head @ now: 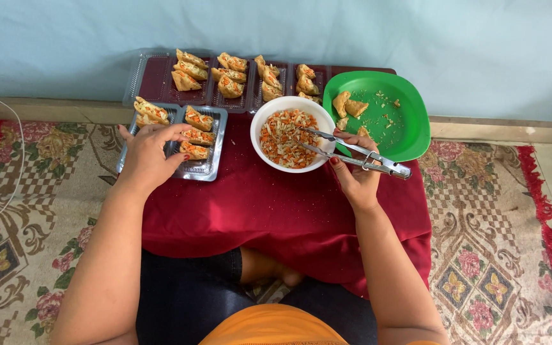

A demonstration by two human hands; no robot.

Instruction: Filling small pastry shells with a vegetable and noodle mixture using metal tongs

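Observation:
My left hand (pixel 147 153) rests on a clear plastic tray (pixel 213 167), fingertips pinching a stuffed pastry piece (pixel 194 136) among a few filled ones. My right hand (pixel 354 171) grips metal tongs (pixel 352 152), their tips reaching into a white bowl (pixel 264 117) of shredded orange and pale vegetable filling. To the right of the bowl, a green square plate (pixel 410 131) carries a few unfilled pastry pieces (pixel 347 105) and crumbs.
Dark red compartment trays (pixel 161 83) holding several filled pastries line the back against a pale wall. Everything sits on a low surface draped in red cloth (pixel 276 204). A patterned floral rug (pixel 33 211) lies on both sides; a white cable (pixel 7 166) runs at left.

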